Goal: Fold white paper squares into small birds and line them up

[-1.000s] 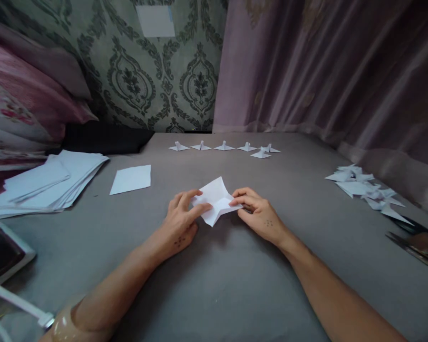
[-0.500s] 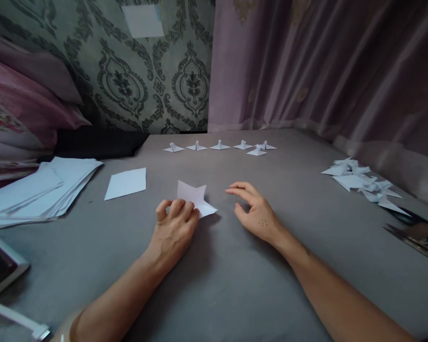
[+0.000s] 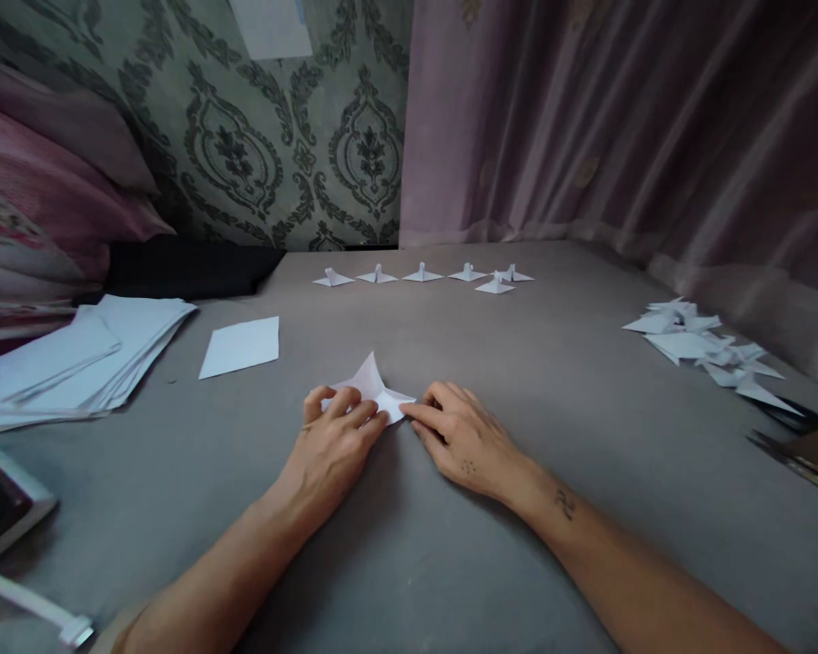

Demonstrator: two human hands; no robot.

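Note:
A small sheet of folded white paper (image 3: 369,374) with creases and one raised point stands in the middle of the grey surface. My left hand (image 3: 339,440) grips its near left part, fingers curled over the edge and partly hiding it. At the paper's right corner, the index finger and thumb of my right hand (image 3: 469,443) close on the tip. The undersides of the fingers are hidden. To the left of the hands lies a flat square of white paper (image 3: 241,347).
Several white origami cranes (image 3: 422,273) line the back of the grey surface (image 3: 463,563). More folded cranes (image 3: 695,345) are heaped at right, beside dark scissors-like blades (image 3: 791,463). A stack of white paper (image 3: 136,336) and a white-framed device (image 3: 6,504) sit at left.
My right hand has come left and down from beside the paper, and its fingers have closed on the right corner. The paper has turned and its raised point now stands nearer the middle.

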